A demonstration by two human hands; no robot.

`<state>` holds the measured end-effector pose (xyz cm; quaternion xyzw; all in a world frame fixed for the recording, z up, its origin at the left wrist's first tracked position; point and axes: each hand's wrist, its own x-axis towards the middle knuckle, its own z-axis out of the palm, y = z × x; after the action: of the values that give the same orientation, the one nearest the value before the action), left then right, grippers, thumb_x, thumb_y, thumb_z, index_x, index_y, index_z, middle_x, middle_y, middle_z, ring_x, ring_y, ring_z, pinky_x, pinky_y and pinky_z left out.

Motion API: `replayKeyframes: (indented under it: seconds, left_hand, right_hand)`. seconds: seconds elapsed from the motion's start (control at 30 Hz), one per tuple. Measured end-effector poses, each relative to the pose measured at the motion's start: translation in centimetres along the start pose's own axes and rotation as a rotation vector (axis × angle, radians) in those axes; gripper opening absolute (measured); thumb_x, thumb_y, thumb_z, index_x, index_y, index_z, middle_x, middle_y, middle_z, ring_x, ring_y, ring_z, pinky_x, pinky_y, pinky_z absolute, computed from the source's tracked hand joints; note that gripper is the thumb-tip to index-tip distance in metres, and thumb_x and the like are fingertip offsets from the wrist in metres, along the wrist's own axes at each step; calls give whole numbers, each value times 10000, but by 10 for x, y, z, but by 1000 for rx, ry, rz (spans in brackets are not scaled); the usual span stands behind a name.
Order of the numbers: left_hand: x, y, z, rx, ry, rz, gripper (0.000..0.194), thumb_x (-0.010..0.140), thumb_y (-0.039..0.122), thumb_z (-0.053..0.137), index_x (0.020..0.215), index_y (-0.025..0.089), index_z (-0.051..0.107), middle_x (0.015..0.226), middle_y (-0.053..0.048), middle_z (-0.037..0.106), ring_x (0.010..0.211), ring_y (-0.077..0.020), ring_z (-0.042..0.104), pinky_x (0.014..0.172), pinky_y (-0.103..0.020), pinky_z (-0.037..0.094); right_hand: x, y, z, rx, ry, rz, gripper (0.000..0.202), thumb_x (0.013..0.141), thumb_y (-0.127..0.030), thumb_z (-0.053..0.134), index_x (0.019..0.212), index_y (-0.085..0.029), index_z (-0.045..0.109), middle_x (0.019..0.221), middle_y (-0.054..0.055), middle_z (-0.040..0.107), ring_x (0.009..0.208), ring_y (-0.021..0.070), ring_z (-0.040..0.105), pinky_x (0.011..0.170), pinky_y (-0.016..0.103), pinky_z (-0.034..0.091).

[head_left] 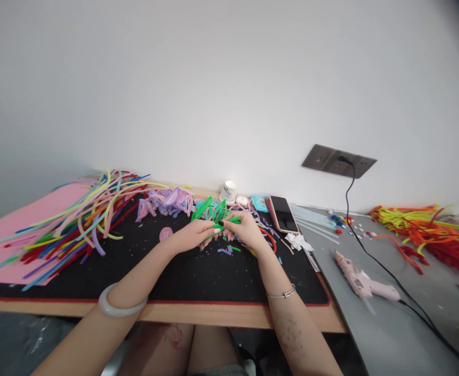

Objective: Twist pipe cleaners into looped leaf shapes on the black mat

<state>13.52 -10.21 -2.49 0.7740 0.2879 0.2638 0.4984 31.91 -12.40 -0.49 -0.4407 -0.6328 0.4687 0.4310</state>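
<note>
Both my hands meet over the middle of the black mat (143,271), holding a bundle of looped green pipe cleaners (209,210). My left hand (196,234) pinches it from the left, and my right hand (245,230) grips it from the right, fingertips close together. The green loops stand up behind my fingers; the part between the fingertips is mostly hidden. Just beneath my right hand lie small purple and green cut pieces (226,250). Behind and left of my hands sits a pile of purple and pink pipe cleaner loops (166,201).
Many coloured pipe cleaners (96,219) spread over a pink sheet (53,209) at left. A paper cup (228,191) and a phone (284,214) stand near the wall. At right, a pink glue gun (364,279) lies with its cord, near pompoms (339,223) and orange-red pipe cleaners (440,235).
</note>
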Motion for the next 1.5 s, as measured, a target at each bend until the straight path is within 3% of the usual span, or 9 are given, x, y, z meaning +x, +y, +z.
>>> replayKeyframes:
  seconds: [0.2, 0.3, 0.43, 0.53, 0.73, 0.87, 1.17, 1.33, 1.5]
  left_hand:
    - [0, 1, -2, -28, -63, -53, 342, 832, 459, 465, 660, 166, 498, 502, 50, 463, 429, -97, 484, 487, -211, 413]
    - [0, 1, -7, -183, -87, -116, 345, 816, 475, 501, 704, 150, 536, 522, 21, 536, 471, -114, 537, 510, -219, 433]
    - [1, 0, -16, -636, 106, -190, 373, 808, 510, 494, 806, 144, 563, 744, -58, 649, 619, -148, 617, 578, -251, 485]
    - [4, 0, -15, -859, 226, -178, 374, 805, 518, 480, 796, 149, 541, 755, -56, 642, 584, -131, 598, 554, -247, 486]
    - [9, 2, 9, -671, 120, -123, 379, 710, 501, 613, 809, 139, 565, 662, -30, 595, 458, -114, 545, 450, -230, 439]
    - [11, -1, 13, -647, 191, -37, 374, 679, 518, 627, 703, 153, 551, 601, -10, 556, 433, -100, 500, 427, -224, 408]
    - [6, 6, 12, -612, 179, -15, 186, 772, 349, 574, 818, 178, 517, 631, 24, 557, 471, -81, 479, 468, -202, 388]
    - [9, 5, 19, -417, 241, -82, 337, 759, 485, 546, 638, 171, 528, 535, 15, 517, 419, -98, 450, 439, -235, 352]
    - [6, 1, 22, -288, 427, -147, 455, 801, 538, 461, 502, 196, 482, 445, 23, 467, 437, -109, 436, 463, -243, 324]
  right_hand:
    - [-1, -2, -7, 26, 7, 72, 221, 695, -322, 655, 639, -138, 547, 497, -8, 602, 369, 72, 510, 379, 170, 402]
    - [0, -1, -10, 102, 76, 67, 201, 675, -307, 672, 660, -147, 551, 484, -17, 592, 371, 79, 511, 384, 178, 404]
    - [3, 0, -12, 322, 308, 9, 184, 638, -277, 701, 682, -161, 565, 476, -33, 572, 361, 69, 480, 382, 179, 382]
    - [5, -1, -7, 453, 413, -19, 201, 623, -286, 714, 686, -162, 569, 480, -33, 567, 367, 65, 470, 382, 179, 366]
    - [4, 0, 21, 513, 416, -48, 233, 627, -309, 720, 698, -155, 560, 484, -26, 580, 365, 83, 489, 359, 190, 369]
    - [2, 1, 34, 518, 446, -70, 242, 635, -326, 711, 698, -156, 552, 463, -38, 557, 353, 85, 485, 342, 187, 364]
    - [6, 4, 24, 586, 665, -101, 216, 642, -298, 681, 682, -160, 520, 496, -37, 568, 391, 68, 479, 406, 188, 386]
    - [2, 7, 38, 416, 557, -101, 192, 684, -319, 653, 703, -159, 550, 469, -45, 553, 362, 78, 474, 373, 191, 367]
    - [-5, 8, 56, 288, 390, -119, 192, 733, -331, 621, 687, -161, 544, 452, -51, 540, 368, 88, 506, 406, 202, 419]
